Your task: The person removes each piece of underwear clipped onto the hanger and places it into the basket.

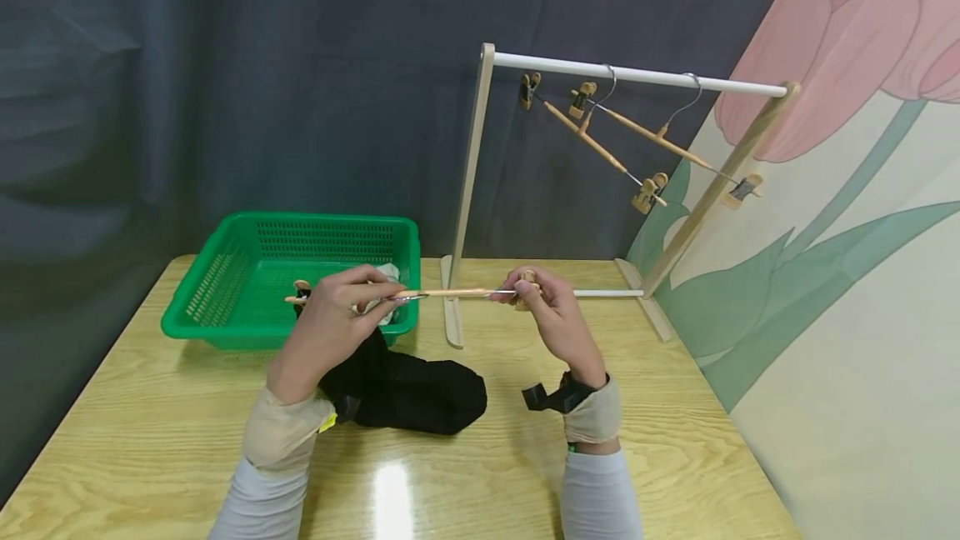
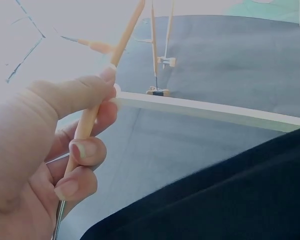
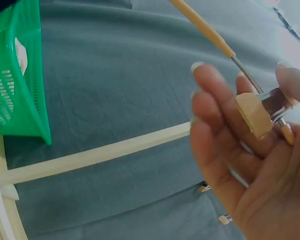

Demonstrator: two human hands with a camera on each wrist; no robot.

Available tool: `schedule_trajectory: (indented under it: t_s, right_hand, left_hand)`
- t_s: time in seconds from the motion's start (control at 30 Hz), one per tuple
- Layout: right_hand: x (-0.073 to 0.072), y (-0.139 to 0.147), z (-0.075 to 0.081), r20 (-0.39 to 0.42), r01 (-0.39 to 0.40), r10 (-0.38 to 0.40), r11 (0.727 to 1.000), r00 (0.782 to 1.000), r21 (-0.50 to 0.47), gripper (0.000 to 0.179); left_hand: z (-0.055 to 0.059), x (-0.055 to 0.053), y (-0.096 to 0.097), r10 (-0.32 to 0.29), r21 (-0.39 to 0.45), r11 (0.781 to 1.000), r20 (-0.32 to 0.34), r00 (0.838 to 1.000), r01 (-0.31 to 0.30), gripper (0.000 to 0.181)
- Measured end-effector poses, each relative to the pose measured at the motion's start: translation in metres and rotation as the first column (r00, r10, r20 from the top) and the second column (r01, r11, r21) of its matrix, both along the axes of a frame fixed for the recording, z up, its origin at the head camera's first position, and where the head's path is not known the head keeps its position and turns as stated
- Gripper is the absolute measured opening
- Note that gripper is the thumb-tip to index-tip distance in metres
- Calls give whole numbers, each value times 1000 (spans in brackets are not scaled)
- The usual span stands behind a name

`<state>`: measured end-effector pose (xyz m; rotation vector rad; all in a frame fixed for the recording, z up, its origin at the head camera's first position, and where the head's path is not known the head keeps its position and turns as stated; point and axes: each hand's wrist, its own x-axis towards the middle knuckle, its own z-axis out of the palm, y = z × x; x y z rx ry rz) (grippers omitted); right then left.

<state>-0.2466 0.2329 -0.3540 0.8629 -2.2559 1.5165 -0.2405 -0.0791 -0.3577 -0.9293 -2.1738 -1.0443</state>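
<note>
A wooden clip hanger (image 1: 457, 292) is held level between both hands in the head view. My left hand (image 1: 333, 323) grips its wooden bar, thumb on one side and curled fingers on the other, as the left wrist view shows. At the hanger's other end my right hand (image 1: 551, 311) holds the clip (image 3: 255, 115), with the thumb on the clip's handle. A black cloth piece (image 1: 420, 394), shaped like a sock, hangs below the left hand; whether the left clip (image 1: 302, 288) bites it is hidden.
A green basket (image 1: 217, 323) with something white (image 1: 390, 273) inside stands behind the left hand. At the back right is a rack with a white rail (image 1: 555, 65), from which two clip hangers (image 1: 585, 136) hang. A painted wall (image 1: 847, 215) bounds the right side.
</note>
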Motion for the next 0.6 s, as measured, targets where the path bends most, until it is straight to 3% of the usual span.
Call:
schedule_trajectory:
  t_s: [0.07,0.17,0.27,0.33,0.4,0.47,0.6]
  right_hand:
    - [0,-1,0,-24,48,-48,999,999,15,21]
    - [1,-4,1,-155,141,-133,989,979,37,25]
    - [6,-12,6,-350,191,-170,981,921,25,32]
    - [10,-21,9,-457,173,-138,984,879,37,29]
    - [15,-30,10,-508,136,-77,987,858,81,26]
    - [19,-38,9,-501,133,-33,977,865,164,27]
    - [21,-49,2,-407,173,-16,920,913,353,29]
  left_hand:
    - [-1,-1,1,5,-6,1000,-1,1000,-5,16]
    - [-4,-2,1,19,-28,999,-2,1000,-19,17]
    - [-5,-3,3,20,-64,998,-7,1000,-21,16]
    - [-6,-5,5,12,-90,996,-19,1000,-14,15]
    - [-6,-7,9,-7,-99,995,-24,1000,5,14]
    - [-7,-9,12,-24,-106,994,-31,999,21,14]
    - [-9,-8,16,-38,-115,993,-18,999,36,16]
